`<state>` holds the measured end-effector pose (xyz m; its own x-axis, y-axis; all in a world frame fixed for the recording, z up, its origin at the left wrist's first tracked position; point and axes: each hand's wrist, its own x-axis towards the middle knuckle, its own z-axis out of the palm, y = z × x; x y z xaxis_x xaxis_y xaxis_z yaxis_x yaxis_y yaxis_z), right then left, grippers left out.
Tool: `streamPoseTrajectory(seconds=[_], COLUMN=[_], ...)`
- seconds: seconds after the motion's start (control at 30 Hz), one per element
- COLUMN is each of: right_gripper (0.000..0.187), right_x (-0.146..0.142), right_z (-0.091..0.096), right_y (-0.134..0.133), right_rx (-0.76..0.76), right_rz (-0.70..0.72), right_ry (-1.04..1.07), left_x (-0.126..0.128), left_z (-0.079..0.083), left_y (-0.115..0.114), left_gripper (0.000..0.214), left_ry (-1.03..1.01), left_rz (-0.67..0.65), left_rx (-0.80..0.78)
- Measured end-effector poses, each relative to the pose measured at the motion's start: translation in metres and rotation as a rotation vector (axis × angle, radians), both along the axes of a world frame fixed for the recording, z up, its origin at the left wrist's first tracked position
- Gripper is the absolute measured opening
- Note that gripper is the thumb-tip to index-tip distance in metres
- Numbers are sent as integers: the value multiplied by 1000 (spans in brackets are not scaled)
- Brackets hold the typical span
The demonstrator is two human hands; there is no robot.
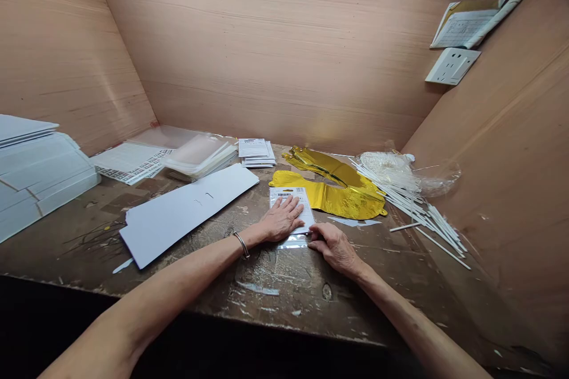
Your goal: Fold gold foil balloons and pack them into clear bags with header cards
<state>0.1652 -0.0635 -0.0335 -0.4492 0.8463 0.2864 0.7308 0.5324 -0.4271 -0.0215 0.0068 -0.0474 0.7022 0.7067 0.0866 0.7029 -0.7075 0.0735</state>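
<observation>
A small clear plastic bag [292, 243] with a printed white card [306, 201] inside lies on the worn wooden table, its transparent flap toward me. My left hand [282, 219] rests flat over the card, fingers spread and pointing away, pressing the bag down. At the bag's near right corner, my right hand [335, 247] is closed in a pinch on the flap edge. The fingertips partly hide that corner. Just beyond the bag are flat gold foil balloons [347, 200], one lying partly behind another.
Several printed cards [252, 148] are stacked at the back. To the left lie white card sheets [191, 210], a pile of clear plastic sleeves [195, 157] and white boxes [44, 172]. White sticks [444, 231] and a bag of white strands [389, 169] sit right. Wooden panels enclose the table.
</observation>
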Motion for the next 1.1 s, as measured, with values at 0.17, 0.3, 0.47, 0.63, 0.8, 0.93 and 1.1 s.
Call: streamPoseTrajectory(seconds=[0.17,0.3,0.47,0.63,0.8,0.93,1.1], right_gripper=[10,8,8,7,7,15,18], right_x=[-7,-10,-6,1,-1,-4,-1], right_z=[-4,-5,-1,3,2,-5,-8], right_y=[-1,-1,0,-1,-3,-6,4], right_rx=[-23,-6,-50,-35,0,175,263], right_rz=[-45,-51,-54,-10,-17,36,70], right_ry=[-24,-61,19,-36,-105,-247,-399], left_x=[1,1,1,-9,-23,-27,-29], left_z=[-1,-1,7,26,29,25,15], left_y=[1,1,5,-2,-24,-27,-20], left_gripper=[55,54,50,30,27,29,27], left_ry=[6,-9,-106,-282,-339,-386,-424], left_rz=[4,4,-3,-53,-207,-222,-180], left_rx=[0,-21,-55,2,-164,-198,-234])
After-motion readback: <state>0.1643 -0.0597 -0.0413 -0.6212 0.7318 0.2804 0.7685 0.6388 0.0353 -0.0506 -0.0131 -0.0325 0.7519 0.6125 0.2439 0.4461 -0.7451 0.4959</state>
